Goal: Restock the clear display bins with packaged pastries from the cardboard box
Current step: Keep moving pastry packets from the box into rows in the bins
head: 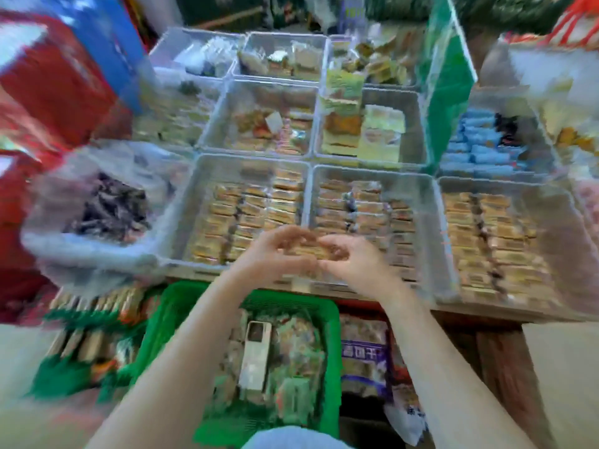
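The basket (162, 322) is bright green. The pastries (492, 241) in the clear bins (434, 241) are golden brown in rows. A divider (445, 102) is green; the packets (476, 150) are light blue.

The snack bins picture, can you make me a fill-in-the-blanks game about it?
1. Both hands hold a packaged pastry over the near edge of the clear ____.
2. The basket below the arms is coloured ____.
3. A white ____ lies in that basket.
4. The small packets in the bin behind the right one are ____.

Answers: bins, green, phone, blue
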A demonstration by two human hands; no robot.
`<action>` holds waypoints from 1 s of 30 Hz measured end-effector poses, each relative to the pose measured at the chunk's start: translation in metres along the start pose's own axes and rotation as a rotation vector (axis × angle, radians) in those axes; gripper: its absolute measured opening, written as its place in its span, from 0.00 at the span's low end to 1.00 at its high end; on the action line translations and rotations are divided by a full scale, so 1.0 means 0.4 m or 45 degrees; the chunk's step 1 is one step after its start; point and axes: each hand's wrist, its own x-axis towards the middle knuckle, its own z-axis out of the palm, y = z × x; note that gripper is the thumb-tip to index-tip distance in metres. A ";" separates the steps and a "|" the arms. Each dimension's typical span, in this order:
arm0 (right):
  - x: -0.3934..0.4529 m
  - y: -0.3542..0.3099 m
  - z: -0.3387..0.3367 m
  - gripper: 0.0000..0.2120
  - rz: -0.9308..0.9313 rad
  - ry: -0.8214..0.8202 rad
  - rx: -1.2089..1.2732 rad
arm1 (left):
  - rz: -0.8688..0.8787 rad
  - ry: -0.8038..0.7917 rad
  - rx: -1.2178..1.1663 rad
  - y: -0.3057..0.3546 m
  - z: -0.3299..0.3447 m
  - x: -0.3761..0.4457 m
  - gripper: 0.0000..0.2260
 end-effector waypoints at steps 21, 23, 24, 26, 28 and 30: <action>0.168 0.018 0.391 0.17 0.123 0.065 -0.836 | -0.137 -0.340 0.735 -0.325 -0.304 0.167 0.16; 0.162 0.015 0.383 0.15 0.117 0.044 -0.791 | -0.153 -0.355 0.756 -0.320 -0.299 0.168 0.17; 0.156 0.013 0.378 0.14 0.105 0.043 -0.758 | -0.155 -0.363 0.777 -0.318 -0.292 0.166 0.18; 0.133 0.009 0.363 0.13 0.070 0.076 -0.671 | -0.177 -0.371 0.812 -0.311 -0.278 0.163 0.18; 0.101 0.012 0.337 0.12 0.020 0.170 -0.590 | -0.227 -0.334 0.840 -0.296 -0.260 0.162 0.15; 0.061 0.024 0.291 0.12 -0.025 0.307 -0.514 | -0.231 -0.180 0.941 -0.261 -0.233 0.158 0.08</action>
